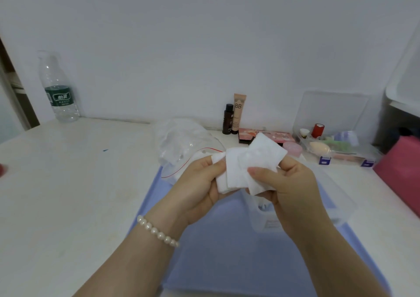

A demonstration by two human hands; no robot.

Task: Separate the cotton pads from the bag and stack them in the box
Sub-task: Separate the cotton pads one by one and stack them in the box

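Cotton pads (245, 167) fanned between both grips.
I see left hand (200, 183) and right hand (284, 183) pinching them above the box (268, 219).

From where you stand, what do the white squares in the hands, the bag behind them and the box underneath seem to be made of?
The squares look like soft matte cotton: fuzzy edges that bend under the fingers. The bag seems thin glossy clear plastic, crinkled, with a red zip strip. The box looks like stiff, see-through plastic, though the hands hide much of it.
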